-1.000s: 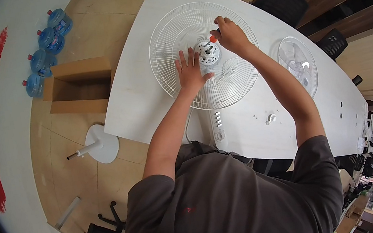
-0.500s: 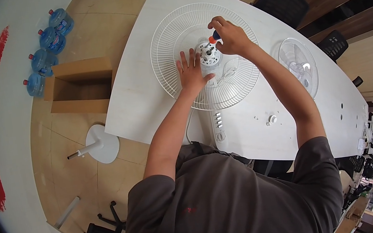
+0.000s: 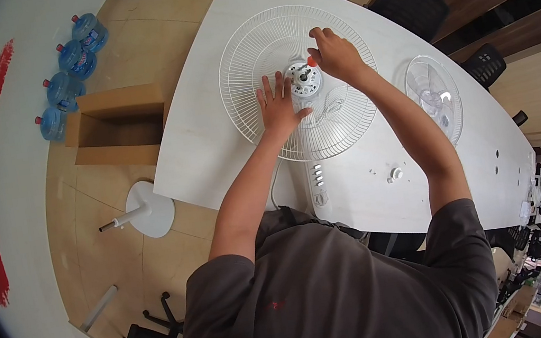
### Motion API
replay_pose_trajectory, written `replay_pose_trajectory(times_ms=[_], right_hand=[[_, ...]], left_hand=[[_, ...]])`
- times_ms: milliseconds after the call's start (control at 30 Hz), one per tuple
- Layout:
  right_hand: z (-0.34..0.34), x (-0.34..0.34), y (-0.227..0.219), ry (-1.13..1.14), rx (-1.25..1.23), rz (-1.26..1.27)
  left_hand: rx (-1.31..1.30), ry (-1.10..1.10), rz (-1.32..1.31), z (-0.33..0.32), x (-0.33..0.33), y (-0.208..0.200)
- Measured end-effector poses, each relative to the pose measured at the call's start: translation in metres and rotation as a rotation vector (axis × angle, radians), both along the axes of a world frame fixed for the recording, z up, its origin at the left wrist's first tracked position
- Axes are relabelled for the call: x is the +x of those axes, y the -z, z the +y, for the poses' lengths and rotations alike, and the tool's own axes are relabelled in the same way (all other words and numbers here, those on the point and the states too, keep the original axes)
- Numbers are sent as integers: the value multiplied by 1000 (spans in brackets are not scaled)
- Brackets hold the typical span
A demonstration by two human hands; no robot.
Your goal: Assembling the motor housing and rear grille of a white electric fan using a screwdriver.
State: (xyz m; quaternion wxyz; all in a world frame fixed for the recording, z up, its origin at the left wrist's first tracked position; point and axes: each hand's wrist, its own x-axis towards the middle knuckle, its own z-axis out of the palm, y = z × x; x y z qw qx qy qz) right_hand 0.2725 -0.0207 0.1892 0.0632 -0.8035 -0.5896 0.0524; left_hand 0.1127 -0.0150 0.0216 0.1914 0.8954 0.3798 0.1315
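A white wire fan guard (image 3: 339,138) lies over the fan's motor unit on the white table, with the round white hub (image 3: 306,86) at its centre. My left hand (image 3: 279,106) rests spread on the guard, its fingertips at the hub's left edge. My right hand (image 3: 335,54) is closed around a screwdriver (image 3: 312,62) with an orange end showing; most of its handle is hidden in my fingers. The screwdriver's shaft points at the upper right part of the hub. Below the guard, the fan's white control panel (image 3: 318,183) with a row of buttons lies near me.
On the table's right side lies another fan guard (image 3: 443,84) with translucent blades on it. Small white parts (image 3: 396,174) and loose screws lie closer to me. To the left stand an open cardboard box (image 3: 117,125), a white round fan base (image 3: 154,211) and several water bottles (image 3: 75,58).
My right hand has turned around the screwdriver, so its blue handle no longer shows and only the orange end does. My left hand stays in place on the guard.
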Motion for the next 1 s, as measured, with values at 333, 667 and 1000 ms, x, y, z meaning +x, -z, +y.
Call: replay_pose_trajectory(times_ms=[333, 667, 1000], right_hand=[[-6, 7, 8, -133, 198, -16], [-9, 23, 9, -99, 124, 126], [-10, 25, 8, -74, 122, 117]], left_hand=[[-6, 4, 4, 1, 0, 2], [18, -2, -47, 0, 0, 6], [0, 0, -55, 0, 0, 3]])
